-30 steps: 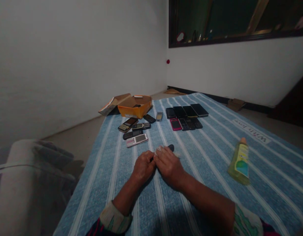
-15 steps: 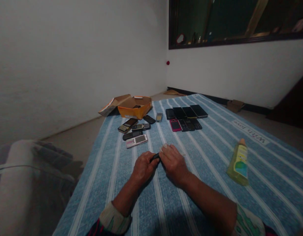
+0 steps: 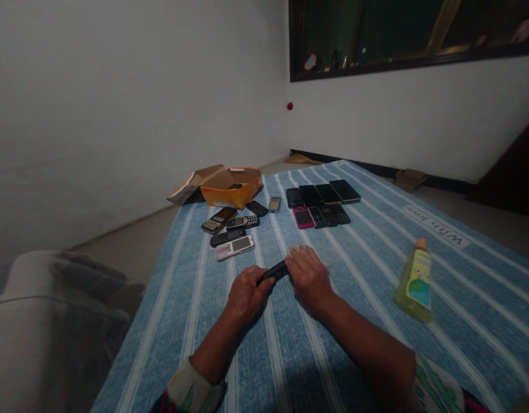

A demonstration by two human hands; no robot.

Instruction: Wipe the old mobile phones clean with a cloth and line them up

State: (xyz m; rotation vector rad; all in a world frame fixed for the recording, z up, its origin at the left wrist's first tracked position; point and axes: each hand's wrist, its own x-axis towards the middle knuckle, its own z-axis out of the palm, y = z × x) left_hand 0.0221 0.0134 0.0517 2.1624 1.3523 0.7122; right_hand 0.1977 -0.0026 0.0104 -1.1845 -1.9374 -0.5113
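My left hand (image 3: 246,295) is closed around one end of a black mobile phone (image 3: 276,270), held tilted just above the bed cover. At the phone's other end, my right hand (image 3: 309,281) is closed, with a bit of thin whitish cloth (image 3: 297,248) showing at its fingertips; most of the cloth is hidden. Beyond my left hand lie several loose phones, the nearest a white and pink phone (image 3: 235,248). Farther right, several phones lie side by side in two rows, among them a pink-framed phone (image 3: 303,217) and a large black smartphone (image 3: 345,190).
An open orange cardboard box (image 3: 232,196) stands at the far left edge of the striped blue cover (image 3: 354,275), with something dark inside. To the right lies a bottle of yellow-green liquid (image 3: 414,284). Grey fabric (image 3: 36,332) is at the left; walls rise behind.
My hands have moved slightly apart, so more of the black phone shows between them. My right hand with the cloth has shifted a little right along it. The view has tilted slightly.
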